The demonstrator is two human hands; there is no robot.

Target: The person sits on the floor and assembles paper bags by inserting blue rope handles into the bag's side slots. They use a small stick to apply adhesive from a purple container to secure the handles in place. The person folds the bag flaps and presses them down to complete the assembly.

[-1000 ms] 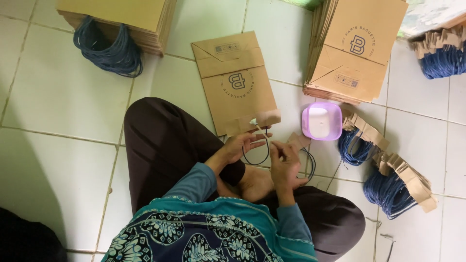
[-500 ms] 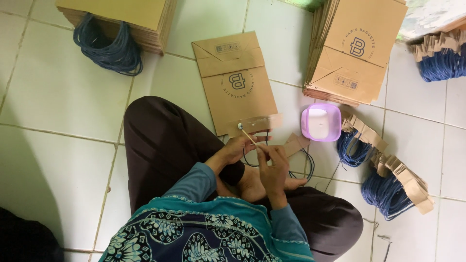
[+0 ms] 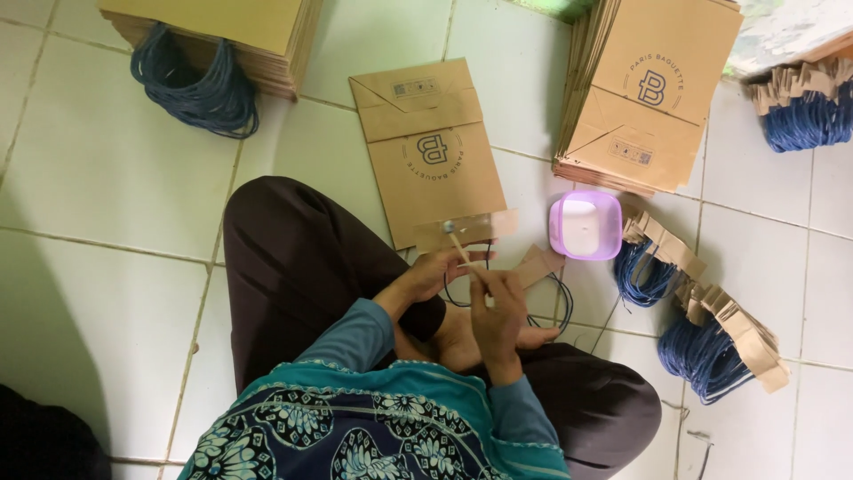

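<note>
Cardboard strip (image 3: 466, 229), flat and tan, lies across the lower edge of the kraft paper bag (image 3: 433, 151) on the tiled floor (image 3: 107, 187). Left hand (image 3: 435, 271) steadies it, grip pinching its edge. Right hand (image 3: 498, 307) grip clenched on a thin stick (image 3: 458, 245). Translucent purple tub (image 3: 584, 225) sits just beside; blue cord bundles (image 3: 702, 347) lie further out.

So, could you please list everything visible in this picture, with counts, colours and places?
flat paper bag: one, brown, on the floor tiles ahead of the knees
bag stacks: two, brown, top left and top right
cord bundles: several, blue, beside the stacks and at right
small tub: one, purple, right of the flat bag
thin stick: one, pale, over a paper strip
left hand: holds the strip
right hand: pinches the stick
</note>
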